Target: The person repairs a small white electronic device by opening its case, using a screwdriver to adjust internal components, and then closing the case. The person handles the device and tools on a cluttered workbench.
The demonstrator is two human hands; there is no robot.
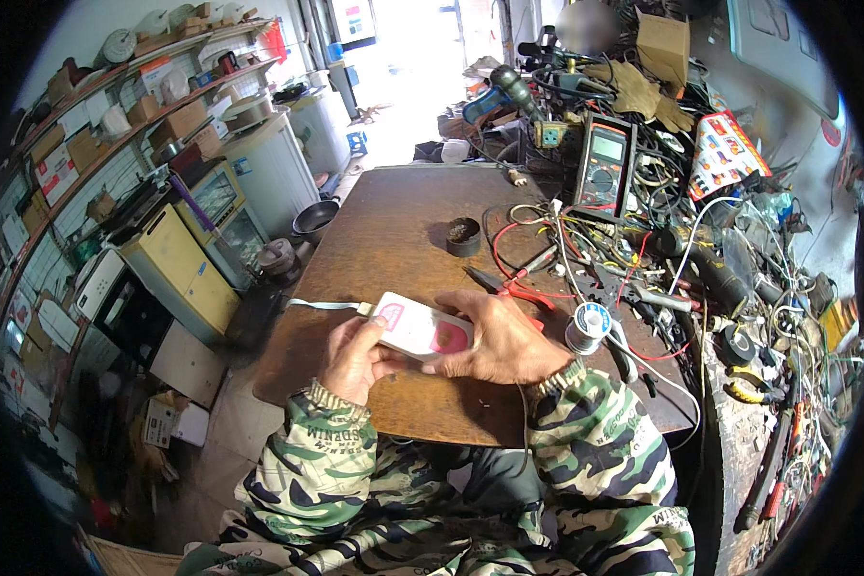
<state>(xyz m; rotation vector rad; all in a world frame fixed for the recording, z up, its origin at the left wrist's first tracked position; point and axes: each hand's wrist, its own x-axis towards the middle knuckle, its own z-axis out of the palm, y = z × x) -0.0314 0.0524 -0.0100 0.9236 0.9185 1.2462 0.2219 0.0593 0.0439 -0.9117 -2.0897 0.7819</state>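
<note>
Both hands hold a small white rectangular device (411,324) with pink patches, looking like a power bank, above the near part of the wooden table (384,230). My left hand (355,357) pinches its left end, thumb on top. My right hand (499,336) wraps round its right end. A white flat cable (326,304) runs left from a plug at the device's left corner. Beside my right hand lie red-handled pliers (523,293) and a solder spool (588,326). The device's underside is hidden.
A round dark tin (463,236) stands on the table. A multimeter (605,165) leans at the far right, with red test leads and tangled wires round it. Tools and parts crowd the right bench (739,451). Shelves (125,91) and cabinets (178,259) line the left side.
</note>
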